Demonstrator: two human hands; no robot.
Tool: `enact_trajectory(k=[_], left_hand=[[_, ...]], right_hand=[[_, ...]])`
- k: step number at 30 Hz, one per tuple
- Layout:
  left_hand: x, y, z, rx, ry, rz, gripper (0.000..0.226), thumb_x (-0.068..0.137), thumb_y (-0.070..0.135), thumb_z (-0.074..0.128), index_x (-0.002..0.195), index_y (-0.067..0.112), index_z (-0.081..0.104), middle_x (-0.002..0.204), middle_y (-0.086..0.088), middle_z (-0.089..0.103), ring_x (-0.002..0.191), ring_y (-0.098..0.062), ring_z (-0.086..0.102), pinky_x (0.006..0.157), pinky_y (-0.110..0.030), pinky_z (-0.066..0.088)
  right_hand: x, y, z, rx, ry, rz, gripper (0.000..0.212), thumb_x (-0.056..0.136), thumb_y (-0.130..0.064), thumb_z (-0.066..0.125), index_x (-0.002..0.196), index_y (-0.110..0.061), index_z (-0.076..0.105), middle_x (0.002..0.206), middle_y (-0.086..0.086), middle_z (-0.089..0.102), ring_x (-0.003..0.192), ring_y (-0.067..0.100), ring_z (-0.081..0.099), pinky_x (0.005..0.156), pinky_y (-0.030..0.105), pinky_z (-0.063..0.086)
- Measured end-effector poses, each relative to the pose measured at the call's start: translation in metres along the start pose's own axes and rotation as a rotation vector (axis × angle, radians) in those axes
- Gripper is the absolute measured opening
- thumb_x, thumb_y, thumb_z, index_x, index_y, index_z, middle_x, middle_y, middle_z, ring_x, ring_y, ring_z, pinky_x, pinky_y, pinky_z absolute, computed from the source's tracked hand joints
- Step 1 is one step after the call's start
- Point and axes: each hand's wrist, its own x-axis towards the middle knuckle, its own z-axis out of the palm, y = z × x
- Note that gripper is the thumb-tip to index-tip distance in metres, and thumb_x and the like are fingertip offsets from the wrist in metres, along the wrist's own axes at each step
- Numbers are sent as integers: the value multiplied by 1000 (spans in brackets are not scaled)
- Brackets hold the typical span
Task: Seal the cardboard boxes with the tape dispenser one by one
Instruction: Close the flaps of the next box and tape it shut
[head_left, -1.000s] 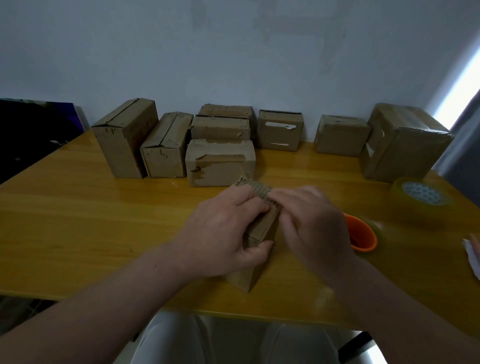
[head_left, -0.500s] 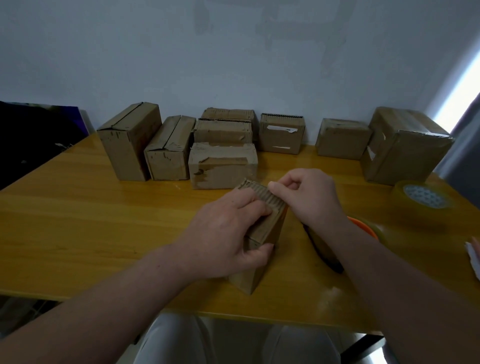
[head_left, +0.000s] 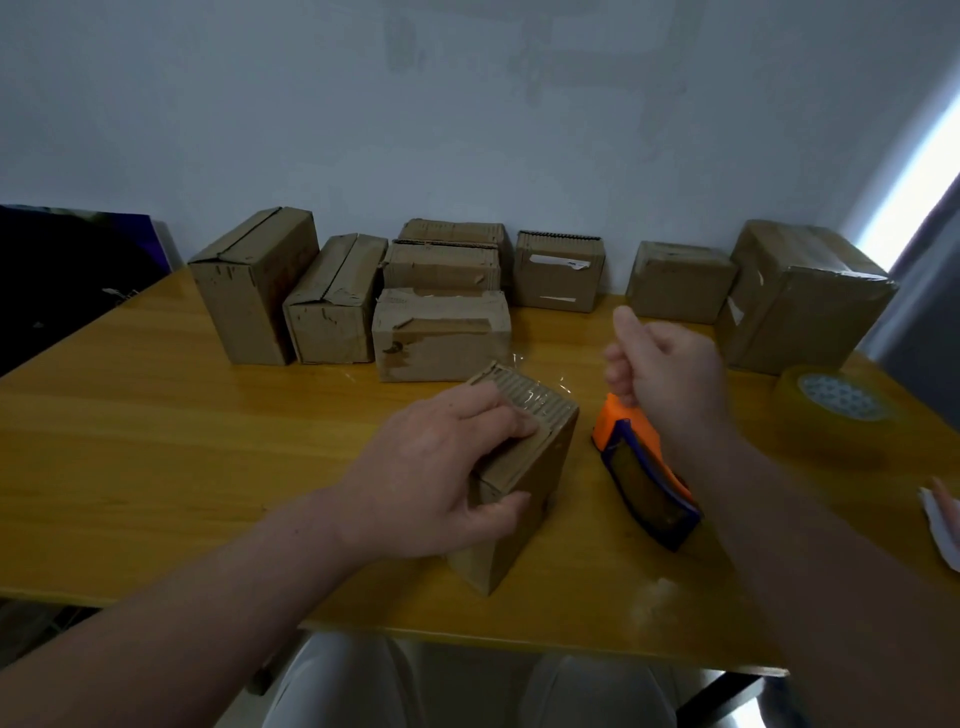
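Left hand: fingers pressed together over top of small cardboard box, thumb curled on near side, gripping it.
Right hand: raised right of box, fingers curled; pinching anything or not, cannot tell.
Small cardboard box: upright, near middle of tabletop, clear tape glinting on ribbed top.
Tape dispenser: orange and blue, just right of box, below right wrist.
Back row: more boxes along wall.
Tape roll: far right.

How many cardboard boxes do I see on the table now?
9. One box sits under the left hand. Eight stand near the wall: two at left, three one behind another in the middle, three at right. More may be hidden behind them.
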Motion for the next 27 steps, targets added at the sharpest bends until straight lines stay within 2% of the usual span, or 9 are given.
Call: enact_trajectory(k=[3,5,8,12,14,17,21,24,27], left_hand=[[3,-2,-1,5,-14,24,48,80,50,52,114,17,63,104,4,60,91,-11,55,77,-32,50],[4,-2,-3,-38,18,39,43,86,46,47,111,16,66,105,4,64,93,-12,58,88,-32,43],[7,-1,-6,-174,66,-24,40,95,40,38,103,16,70,98,5,67,88,-8,59,79,-27,45],[13,-3,-6,-22,182,-241,16,83,41,54,91,28,60,93,14,52,85,-1,46,74,-21,46],[20,-6,-7,-28,149,-421,40,75,47,64,108,33,48,108,15,40,102,-1,37,88,-21,38],[30,-17,-15,-226,-90,-589,85,74,52,68,145,29,26,137,8,32,125,-10,32,104,-33,36],[31,-23,-17,-362,-400,-494,74,88,53,48,151,30,15,148,9,30,125,-4,33,96,-22,28],[28,-25,-14,-236,-398,-413,66,94,51,39,151,31,13,154,12,26,135,-5,26,102,-20,20],[27,-25,-13,-136,-398,-372,63,94,55,32,151,34,14,155,15,22,140,-7,20,110,-29,19]], right_hand=[[-9,-11,5,-256,-159,-487,12,90,-29,61,87,-19,68,88,-9,59,81,1,53,72,12,41],[-9,-9,13,-486,-281,-565,13,87,-32,63,93,-24,72,111,-6,59,103,6,50,85,23,42],[-8,-4,19,-637,-274,-512,19,91,-31,58,105,-27,71,113,-7,63,104,8,53,89,30,46],[-12,-4,24,-575,-178,-453,19,92,-24,60,108,-24,71,104,-9,66,84,-1,51,67,6,37],[-14,-4,26,-527,-155,-393,20,91,-23,62,109,-23,70,106,-10,67,82,-3,50,62,2,32],[-14,-4,27,-469,-151,-326,22,90,-23,62,111,-23,69,107,-11,67,79,-4,51,60,2,35],[-16,-2,28,-420,-149,-298,22,90,-22,62,111,-21,68,101,-11,65,75,-4,51,61,4,38],[-16,0,28,-399,-139,-284,22,90,-22,63,112,-21,68,100,-11,65,76,-3,51,62,3,37],[-17,1,28,-385,-140,-268,23,90,-23,64,113,-21,67,101,-11,65,80,-2,54,63,3,39]])
